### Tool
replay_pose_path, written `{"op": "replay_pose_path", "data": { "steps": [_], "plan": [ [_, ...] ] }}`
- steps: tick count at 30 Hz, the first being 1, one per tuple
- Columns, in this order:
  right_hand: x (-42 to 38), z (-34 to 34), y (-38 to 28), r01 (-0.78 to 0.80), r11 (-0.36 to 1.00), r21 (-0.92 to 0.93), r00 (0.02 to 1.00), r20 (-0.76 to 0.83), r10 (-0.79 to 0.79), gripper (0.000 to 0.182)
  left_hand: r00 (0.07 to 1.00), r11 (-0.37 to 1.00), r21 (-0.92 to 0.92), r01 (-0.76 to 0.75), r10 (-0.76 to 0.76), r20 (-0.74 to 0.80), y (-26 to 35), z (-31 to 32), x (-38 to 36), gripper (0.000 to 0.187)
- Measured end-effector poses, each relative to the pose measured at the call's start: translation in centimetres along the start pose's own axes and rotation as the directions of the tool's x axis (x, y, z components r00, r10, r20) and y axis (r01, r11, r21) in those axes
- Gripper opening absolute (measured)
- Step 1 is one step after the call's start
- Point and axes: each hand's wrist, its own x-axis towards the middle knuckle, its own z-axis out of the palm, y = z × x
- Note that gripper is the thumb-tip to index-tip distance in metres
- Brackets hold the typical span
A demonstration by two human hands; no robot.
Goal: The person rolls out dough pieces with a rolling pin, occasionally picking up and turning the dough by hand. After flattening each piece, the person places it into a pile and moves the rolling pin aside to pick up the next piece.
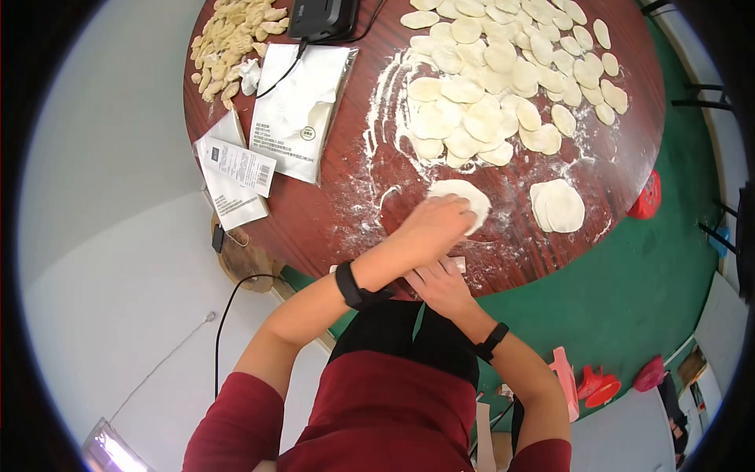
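A flat round dough wrapper [462, 189] lies on the floured table near its front edge. My left hand [442, 224] is over its lower half, with fingers curled onto the dough. Just below, at the table edge, my right hand [440, 285] has its fingers bent over a pale rod that looks like a rolling pin [458, 265]. Only a short end of it shows beside the fingers; my hand and left forearm cover the rest. To the right sits a small stack of dough wrappers [559, 207].
Many thin dough rounds [480, 118] overlap across the far side of the round table [330, 212]. Far left are a heap of small dough pieces [232, 43], a black device [324, 17] with a cable, and white plastic-wrapped packets [295, 118]. Red stools [599, 387] stand on the green floor.
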Motion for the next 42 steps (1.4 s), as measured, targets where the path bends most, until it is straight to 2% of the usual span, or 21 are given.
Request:
{"op": "replay_pose_path", "data": {
  "steps": [2, 4, 6, 8, 10, 12, 14, 17, 20, 22, 24, 25, 26, 28, 30, 32, 36, 38, 39, 41, 42],
  "plan": [
    [0.1, -0.1, -0.1, -0.010, 0.999, -0.053, 0.998, 0.055, 0.013, 0.047, 0.997, 0.999, -0.002, 0.041, -0.041, -0.058, -1.1, -1.4, -1.7, 0.022],
    [0.4, -0.6, -0.1, -0.013, 0.998, -0.065, 0.999, 0.039, 0.016, 0.048, 0.964, 0.971, -0.083, 0.226, -0.235, -0.122, -2.2, -2.8, -3.2, 0.023],
    [0.7, -0.7, -0.2, -0.013, 0.997, -0.074, 1.000, 0.019, 0.015, 0.049, 0.947, 0.970, -0.072, 0.234, -0.244, -0.208, -3.6, -3.6, -4.5, 0.026],
    [0.7, -0.7, -0.2, -0.028, 0.996, -0.089, 1.000, -0.008, 0.027, 0.050, 0.866, 0.895, -0.261, 0.361, -0.425, -0.263, -4.7, -4.3, -5.2, 0.030],
    [0.7, -0.8, -0.2, -0.028, 0.995, -0.091, 1.000, 0.001, 0.028, 0.051, 0.804, 0.879, -0.275, 0.390, -0.471, -0.363, -5.5, -5.2, -4.7, 0.031],
    [0.7, -0.9, -0.2, -0.026, 0.997, -0.074, 0.999, 0.016, 0.028, 0.052, 0.651, 0.838, -0.272, 0.473, -0.540, -0.533, -6.0, -6.4, -4.0, 0.028],
    [0.7, -0.9, -0.1, -0.022, 0.997, -0.081, 1.000, 0.018, 0.023, 0.052, 0.660, 0.833, -0.290, 0.472, -0.552, -0.510, -6.2, -6.6, -3.5, 0.026],
    [0.8, -1.0, -0.1, -0.020, 0.996, -0.085, 1.000, 0.022, 0.022, 0.053, 0.805, 0.930, -0.109, 0.350, -0.358, -0.473, -6.5, -6.2, -3.4, 0.024],
    [0.9, -1.1, -0.1, -0.018, 0.996, -0.086, 0.999, 0.028, 0.021, 0.054, 0.837, 0.895, -0.243, 0.374, -0.439, -0.328, -6.0, -6.4, -3.3, 0.023],
    [0.9, -1.1, 0.0, -0.021, 0.996, -0.087, 0.999, 0.033, 0.024, 0.054, 0.797, 0.842, -0.336, 0.421, -0.521, -0.307, -5.4, -7.3, -3.0, 0.021],
    [0.8, -1.0, 0.0, -0.012, 0.996, -0.087, 0.999, 0.035, 0.015, 0.054, 0.636, 0.794, -0.373, 0.481, -0.608, -0.474, -6.3, -7.8, -2.9, 0.020],
    [0.7, -0.9, 0.0, -0.014, 0.996, -0.086, 0.999, 0.035, 0.017, 0.054, 0.575, 0.735, -0.498, 0.460, -0.674, -0.464, -6.9, -8.1, -2.6, 0.021],
    [0.7, -0.9, 0.0, -0.010, 0.996, -0.088, 0.999, 0.037, 0.013, 0.054, 0.576, 0.735, -0.497, 0.461, -0.674, -0.463, -7.3, -8.2, -2.3, 0.021],
    [0.7, -0.8, 0.0, -0.006, 0.996, -0.087, 0.999, 0.037, 0.009, 0.054, 0.359, 0.661, -0.577, 0.481, -0.748, -0.558, -7.9, -8.5, -1.9, 0.027],
    [0.7, -0.8, 0.0, -0.010, 0.995, -0.095, 0.999, 0.030, 0.013, 0.054, 0.355, 0.659, -0.563, 0.498, -0.748, -0.561, -8.8, -8.1, -2.1, 0.034],
    [0.6, -0.7, 0.1, -0.007, 0.995, -0.099, 1.000, 0.027, 0.010, 0.054, 0.300, 0.618, -0.575, 0.537, -0.776, -0.555, -9.1, -7.7, -2.1, 0.031],
    [0.7, -0.9, 0.1, 0.001, 0.994, -0.105, 1.000, 0.025, 0.001, 0.053, 0.298, 0.529, -0.557, 0.640, -0.839, -0.454, -8.0, -7.7, -2.3, 0.029],
    [0.8, -1.0, 0.1, -0.006, 0.996, -0.090, 0.999, 0.031, 0.008, 0.052, 0.411, 0.511, -0.586, 0.629, -0.858, -0.308, -8.6, -6.4, -3.4, 0.028],
    [0.9, -1.1, 0.0, -0.012, 0.997, -0.076, 0.999, 0.036, 0.014, 0.052, 0.408, 0.508, -0.587, 0.630, -0.860, -0.306, -8.1, -6.2, -3.8, 0.028],
    [1.2, -1.4, 0.1, -0.015, 0.999, -0.044, 0.998, 0.059, 0.018, 0.051, 0.449, 0.206, -0.869, 0.450, -0.893, 0.022, -6.6, -5.4, -4.7, 0.028],
    [1.3, -1.6, 0.2, -0.021, 1.000, -0.013, 0.997, 0.081, 0.022, 0.051, 0.445, 0.201, -0.870, 0.450, -0.895, 0.023, -5.7, -5.1, -5.1, 0.028]
  ]
}}
